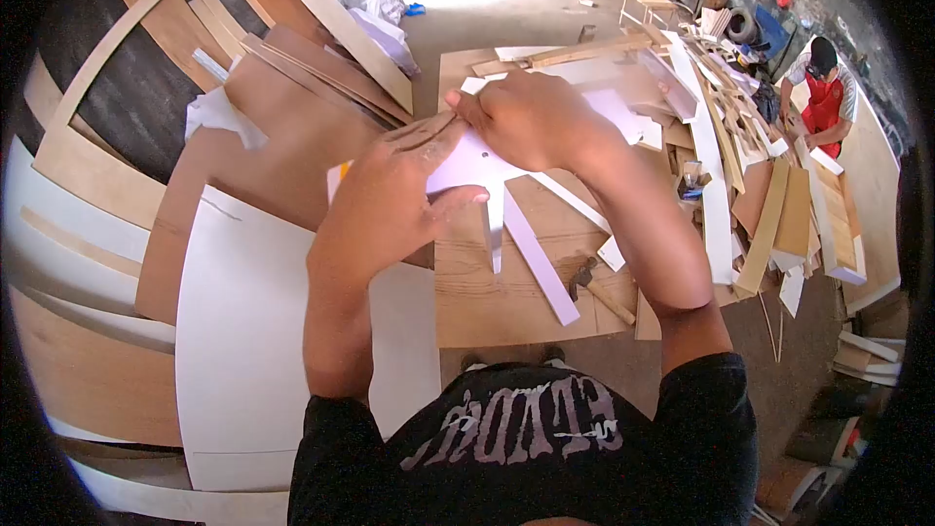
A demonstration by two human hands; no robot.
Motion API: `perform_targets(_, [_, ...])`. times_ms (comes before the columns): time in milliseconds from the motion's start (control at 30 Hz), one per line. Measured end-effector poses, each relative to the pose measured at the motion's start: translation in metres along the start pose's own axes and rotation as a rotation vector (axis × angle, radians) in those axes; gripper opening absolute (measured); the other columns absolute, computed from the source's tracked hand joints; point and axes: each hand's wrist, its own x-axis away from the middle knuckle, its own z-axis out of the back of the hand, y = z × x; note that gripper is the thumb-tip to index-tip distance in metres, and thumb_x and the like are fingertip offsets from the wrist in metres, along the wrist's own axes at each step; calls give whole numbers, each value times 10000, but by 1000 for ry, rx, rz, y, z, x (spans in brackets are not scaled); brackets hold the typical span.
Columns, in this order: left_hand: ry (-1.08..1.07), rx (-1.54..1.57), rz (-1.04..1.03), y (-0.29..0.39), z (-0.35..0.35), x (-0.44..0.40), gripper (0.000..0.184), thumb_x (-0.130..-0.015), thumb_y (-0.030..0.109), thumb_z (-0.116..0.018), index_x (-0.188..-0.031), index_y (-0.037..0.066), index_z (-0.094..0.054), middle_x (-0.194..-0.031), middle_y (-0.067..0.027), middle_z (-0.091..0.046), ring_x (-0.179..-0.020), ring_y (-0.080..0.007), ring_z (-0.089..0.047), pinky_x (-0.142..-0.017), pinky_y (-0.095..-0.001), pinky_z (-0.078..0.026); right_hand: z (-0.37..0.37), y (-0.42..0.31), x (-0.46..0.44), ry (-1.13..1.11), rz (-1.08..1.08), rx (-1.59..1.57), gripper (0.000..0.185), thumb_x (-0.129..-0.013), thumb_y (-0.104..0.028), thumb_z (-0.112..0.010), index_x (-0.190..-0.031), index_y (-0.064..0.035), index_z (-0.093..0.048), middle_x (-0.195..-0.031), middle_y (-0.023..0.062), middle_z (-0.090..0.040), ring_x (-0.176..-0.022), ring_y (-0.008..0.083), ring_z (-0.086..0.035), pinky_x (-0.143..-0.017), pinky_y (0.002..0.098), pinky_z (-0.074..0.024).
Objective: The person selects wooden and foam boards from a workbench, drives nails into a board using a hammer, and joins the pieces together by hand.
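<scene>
A white, lilac-tinted wooden piece (pixel 467 170) with a small dark hole is in front of me, above the workbench. My left hand (pixel 380 190) grips it from the left, fingers over its far side and thumb along the near side. Curled closed at its upper right is my right hand (pixel 541 122), its fingertips close to the left fingers; whatever it pinches is hidden. A narrow tapering leg (pixel 495 234) points down toward me from the piece. Beside it a pale strip (pixel 541 268) slants across the bench. A hammer (pixel 604 292) lies near the bench's front right.
The wooden workbench (pixel 477 317) carries boards at its far end. Offcuts (pixel 721 127) are heaped to the right. Large white and brown panels (pixel 263 331) lean at left. At far right a person in a red top (pixel 826 117) bends over wood.
</scene>
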Motion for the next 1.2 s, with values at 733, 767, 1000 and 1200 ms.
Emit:
perform_targets(733, [-51,-363,-40,-16,1,8,634,-863,396,-746,-1370,35,-622,-1428,-141,-609,-1357,-351,-540,-1163,-526,-391,1,19,39,349,220,-134,527,-895,-570,-662,-1025,-68,-756,-873,231,-719,-849,448,-686,-839,515,-538])
perform_targets(767, [-48,-361,-39,-13,2,12,634,-863,396,-746,-1370,35,-622,-1428,-141,-609,-1357,-351,-540,-1163,-526,-391,1,18,41,346,221,-131,527,-895,-570,-662,-1025,-68,-756,-873,231,-719,-849,448,-686,-839,515,-538])
perform_targets(1000, [586,323,103,-13,-106,123,443,-752,169,-883,-1120,14,-693,-1134,-151,-705,-1006,-295,-651,-844,-410,-531,-1,12,58,354,144,-25,640,-763,-466,-846,-1192,-18,-688,-1065,217,-716,-989,418,-679,-861,460,-541])
perform_targets(1200, [289,497,395,-40,-215,111,819,-776,230,-883,-1448,-12,-482,-1333,-208,-600,-1240,-346,-585,-991,-439,-491,-2,1,62,323,104,-59,574,-746,-427,-843,-1129,-26,-696,-1011,215,-715,-937,416,-685,-890,484,-528])
